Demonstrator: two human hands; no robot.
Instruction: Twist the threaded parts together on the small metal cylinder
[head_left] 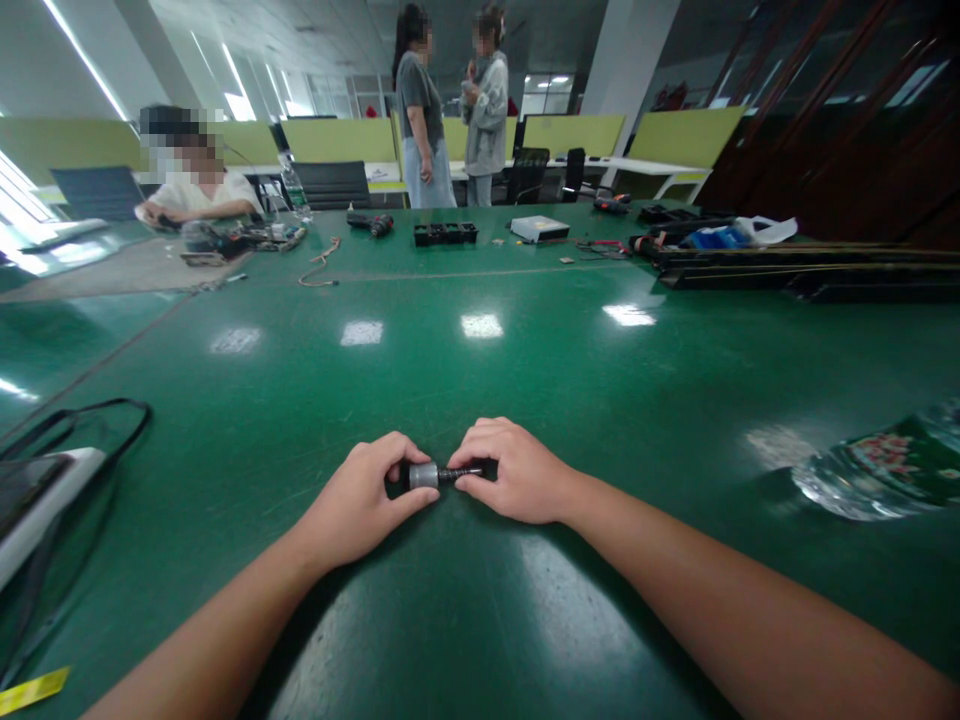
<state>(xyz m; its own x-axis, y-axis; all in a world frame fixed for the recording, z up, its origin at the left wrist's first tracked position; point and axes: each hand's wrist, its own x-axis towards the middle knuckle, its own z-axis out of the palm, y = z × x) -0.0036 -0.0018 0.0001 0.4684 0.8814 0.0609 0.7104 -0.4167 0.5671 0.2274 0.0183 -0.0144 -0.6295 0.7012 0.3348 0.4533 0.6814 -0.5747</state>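
Observation:
Low over the green table (420, 370), both hands meet at a small metal part. My left hand (361, 500) is closed round its short grey cylinder (424, 476), thumb in front and fingers behind. A thin dark rod (450, 475) with ridges like a thread or spring sticks out of the cylinder's right end. Around that rod my right hand (517, 470) is pinched, thumb below and fingers above. The rod's tip shows inside the curl of the right hand. Cylinder and rod lie in one line, roughly level. Whether they are joined as one piece I cannot tell.
A clear bottle (885, 465) lies at the right. On the left sit a white-edged device (52, 500) and a black strap (112, 405). Farther back are a drill (371, 222), a black tray (445, 234), a silver box (538, 230) and black rails (750, 270). Several people are beyond.

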